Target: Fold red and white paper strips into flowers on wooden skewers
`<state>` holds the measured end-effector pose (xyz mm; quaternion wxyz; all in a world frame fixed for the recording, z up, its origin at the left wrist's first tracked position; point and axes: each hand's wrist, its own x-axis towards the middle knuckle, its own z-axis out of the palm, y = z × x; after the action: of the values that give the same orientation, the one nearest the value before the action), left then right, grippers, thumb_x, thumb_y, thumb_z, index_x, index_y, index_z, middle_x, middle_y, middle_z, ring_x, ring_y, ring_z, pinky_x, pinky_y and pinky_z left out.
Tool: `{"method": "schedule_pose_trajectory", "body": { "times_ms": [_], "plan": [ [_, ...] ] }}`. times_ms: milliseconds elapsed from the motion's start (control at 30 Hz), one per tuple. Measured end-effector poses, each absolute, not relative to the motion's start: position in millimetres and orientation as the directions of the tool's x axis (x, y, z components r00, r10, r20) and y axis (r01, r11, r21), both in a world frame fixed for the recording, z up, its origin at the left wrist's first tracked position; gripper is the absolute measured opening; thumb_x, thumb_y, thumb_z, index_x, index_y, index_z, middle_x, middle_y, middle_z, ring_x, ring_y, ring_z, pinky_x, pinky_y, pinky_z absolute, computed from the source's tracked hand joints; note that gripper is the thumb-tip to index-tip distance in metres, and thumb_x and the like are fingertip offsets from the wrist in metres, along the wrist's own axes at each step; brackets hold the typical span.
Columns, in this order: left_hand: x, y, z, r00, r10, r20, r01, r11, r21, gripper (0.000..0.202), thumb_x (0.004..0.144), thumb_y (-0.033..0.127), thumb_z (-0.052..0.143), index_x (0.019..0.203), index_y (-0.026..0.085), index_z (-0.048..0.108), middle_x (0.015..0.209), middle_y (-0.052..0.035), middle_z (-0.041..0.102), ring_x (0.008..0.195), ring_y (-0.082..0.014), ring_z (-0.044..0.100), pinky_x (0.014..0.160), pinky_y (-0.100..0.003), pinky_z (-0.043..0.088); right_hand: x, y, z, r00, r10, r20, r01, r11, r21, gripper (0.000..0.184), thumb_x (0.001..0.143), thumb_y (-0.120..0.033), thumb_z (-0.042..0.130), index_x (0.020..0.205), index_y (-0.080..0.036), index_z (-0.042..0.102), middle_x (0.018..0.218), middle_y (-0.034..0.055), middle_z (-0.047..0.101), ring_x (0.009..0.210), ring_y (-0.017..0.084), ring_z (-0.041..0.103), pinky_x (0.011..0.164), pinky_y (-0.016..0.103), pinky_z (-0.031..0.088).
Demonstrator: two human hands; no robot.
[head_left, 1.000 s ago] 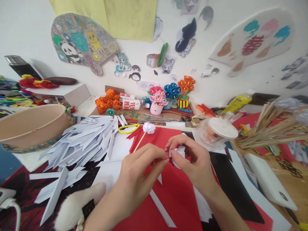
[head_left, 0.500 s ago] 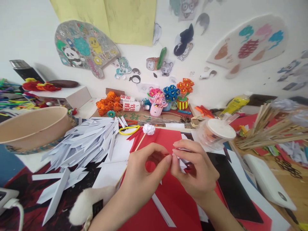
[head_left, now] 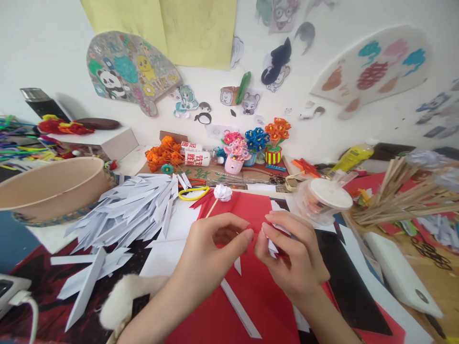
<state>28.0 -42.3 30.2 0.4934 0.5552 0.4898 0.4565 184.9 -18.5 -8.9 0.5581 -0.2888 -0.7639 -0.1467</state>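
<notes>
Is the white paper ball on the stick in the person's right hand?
No, the right hand holds other white paper, while the white paper ball sits apart, beyond the left hand.

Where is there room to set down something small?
Probably on the red paper, between the loose strip and right hand. The black panel, bordered by that arm and a white sheet, looks bare too. It's crowded left with strips, behind with flowers, right with sticks.
</notes>
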Motion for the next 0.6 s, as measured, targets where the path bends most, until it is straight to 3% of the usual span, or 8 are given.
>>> {"method": "schedule_pose_trajectory", "body": {
  "times_ms": [100, 167, 267, 333, 400, 467, 600],
  "plan": [
    [26, -43, 36, 0.101, 0.986, 0.136, 0.196, -0.154, 0.968, 0.018, 0.087, 0.025, 0.059, 0.076, 0.015, 0.070, 0.070, -0.0025, 0.070, 0.063, -0.0123, 0.062, 0.057, -0.021, 0.049, 181, -20, -8, -0.140, 0.358, 0.923, 0.557, 0.799, -0.225, 0.036, 0.077, -0.003, 0.065, 0.104, -0.026, 0.061, 0.096, 0.0071, 0.067, 0.088, 0.024, 0.067, 0.073, 0.041, 0.059],
    [23, -43, 38, 0.129, 0.972, 0.196, 0.237, -0.222, 0.946, 0.018, 0.088, 0.026, 0.060, 0.077, 0.016, 0.070, 0.069, -0.0014, 0.069, 0.062, -0.0117, 0.061, 0.057, -0.020, 0.049, 179, -21, -7, -0.028, 0.510, 0.860, 0.457, 0.771, -0.443, 0.026, 0.080, -0.007, 0.062, 0.098, -0.025, 0.062, 0.095, 0.0065, 0.067, 0.085, 0.022, 0.067, 0.068, 0.037, 0.058],
    [18, -42, 41, 0.156, 0.944, 0.290, 0.283, -0.324, 0.903, 0.006, 0.084, 0.022, 0.066, 0.082, 0.017, 0.068, 0.074, 0.0000, 0.069, 0.065, -0.0111, 0.062, 0.062, -0.020, 0.050, 177, -19, -4, 0.034, 0.804, 0.594, 0.194, 0.577, -0.793, 0.008, 0.084, -0.016, 0.060, 0.086, -0.023, 0.063, 0.093, 0.0059, 0.067, 0.084, 0.021, 0.066, 0.064, 0.031, 0.055],
    [14, -40, 44, 0.175, 0.913, 0.369, 0.351, -0.408, 0.843, 0.003, 0.082, 0.017, 0.068, 0.085, 0.017, 0.066, 0.077, 0.0012, 0.068, 0.065, -0.0098, 0.060, 0.063, -0.020, 0.048, 178, -16, -2, -0.049, 0.924, 0.380, 0.003, 0.380, -0.925, 0.004, 0.083, -0.022, 0.061, 0.081, -0.022, 0.063, 0.090, 0.0046, 0.067, 0.083, 0.020, 0.065, 0.062, 0.028, 0.053],
    [11, -36, 47, 0.221, 0.886, 0.407, 0.404, -0.463, 0.789, 0.007, 0.082, 0.016, 0.069, 0.088, 0.018, 0.066, 0.080, 0.0013, 0.067, 0.067, -0.0097, 0.057, 0.063, -0.021, 0.045, 178, -13, -1, -0.169, 0.968, 0.186, -0.191, 0.153, -0.970, 0.004, 0.081, -0.025, 0.062, 0.078, -0.022, 0.063, 0.084, 0.0026, 0.065, 0.077, 0.018, 0.064, 0.058, 0.027, 0.052],
    [8, -31, 51, 0.266, 0.884, 0.385, 0.406, -0.465, 0.787, 0.014, 0.081, 0.020, 0.072, 0.093, 0.019, 0.066, 0.083, 0.0006, 0.066, 0.070, -0.0109, 0.055, 0.063, -0.022, 0.043, 177, -10, 0, -0.301, 0.953, 0.041, -0.345, -0.068, -0.936, 0.006, 0.077, -0.026, 0.065, 0.075, -0.021, 0.062, 0.081, 0.0009, 0.063, 0.066, 0.015, 0.061, 0.053, 0.026, 0.050],
    [6, -25, 53, 0.358, 0.873, 0.330, 0.339, -0.451, 0.825, 0.015, 0.078, 0.026, 0.076, 0.090, 0.020, 0.069, 0.083, -0.0004, 0.066, 0.076, -0.0136, 0.056, 0.069, -0.025, 0.043, 175, -9, 1, -0.507, 0.861, -0.047, -0.459, -0.315, -0.831, 0.011, 0.076, -0.025, 0.064, 0.069, -0.019, 0.058, 0.073, -0.0011, 0.057, 0.052, 0.011, 0.054, 0.047, 0.025, 0.046]
  ]
}}
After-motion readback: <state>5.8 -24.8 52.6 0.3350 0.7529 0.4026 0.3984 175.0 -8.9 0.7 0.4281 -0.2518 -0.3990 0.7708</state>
